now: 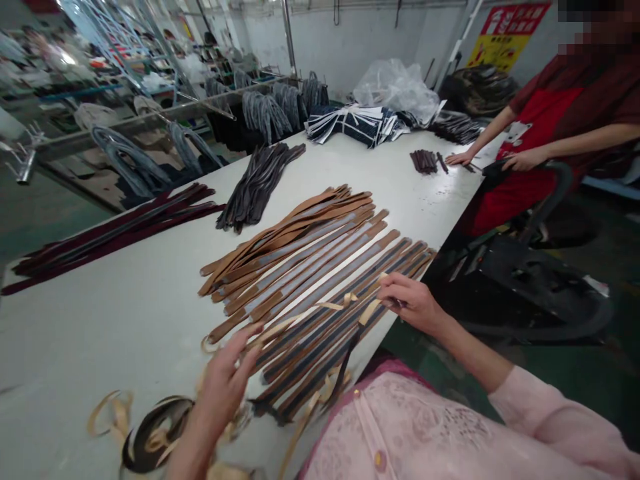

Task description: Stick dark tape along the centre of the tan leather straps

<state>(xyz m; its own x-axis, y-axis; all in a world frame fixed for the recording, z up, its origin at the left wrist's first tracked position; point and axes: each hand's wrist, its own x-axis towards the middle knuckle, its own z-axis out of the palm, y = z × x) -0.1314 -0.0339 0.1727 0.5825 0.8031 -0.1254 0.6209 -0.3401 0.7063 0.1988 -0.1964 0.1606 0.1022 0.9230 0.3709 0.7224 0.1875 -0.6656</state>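
Note:
Several long tan leather straps [310,260] with grey tape down their middle lie side by side on the white table [125,313]. My right hand [407,300] pinches a thin beige backing strip [345,303] that peels off one strap near the table's right edge. My left hand [225,380] reaches over the near ends of the straps, fingers stretched out and apart, touching the loose strip; nothing is gripped in it.
Curled peeled strips [145,427] lie at the near edge. Dark straps [257,183] and maroon straps [110,233] lie further left. Another person in a red apron [530,140] works at the far right corner by a stack of dark pieces [424,161]. A chair [540,267] stands beside the table.

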